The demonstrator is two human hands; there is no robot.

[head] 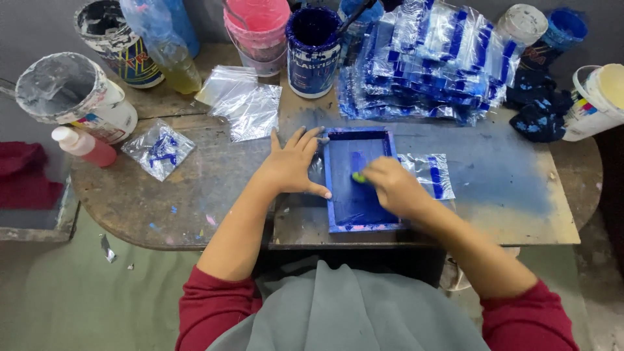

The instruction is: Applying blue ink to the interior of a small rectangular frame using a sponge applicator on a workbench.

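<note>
At the far left of the wooden table (195,195) stands a paint tub (71,94) crusted grey and white, with a small bottle of pink liquid (84,146) lying on its side just in front of it. Near these lies a small clear bag (158,149) marked with blue strokes, and behind it a loose heap of unprinted clear bags (242,104). Along the back edge stand a pink bucket (259,29) and a dark blue paint can (313,49).

The left hand (292,166) lies flat with fingers spread, gripping nothing; its thumb and fingertips press on the left rail of the blue frame (359,179). This frame sits at the middle of the table, near the front edge, directly before the person. It is a small upright rectangle with raised rails, stained deep blue all over, the inner screen a slightly duller blue with a darker vertical streak near the top; flecks of pink show on its near rail.

The right hand (393,185) is curled closed over the screen, holding a small green-tipped tool (359,176) against the blue surface. Just beside the frame on the right lies a clear bag (432,174) bearing one blue stripe, partly under the right wrist. Behind it rises a big stack of printed bags (426,62), blue on clear. Far right lie blue-stained rags (539,110) and a white tub (598,97)
</note>
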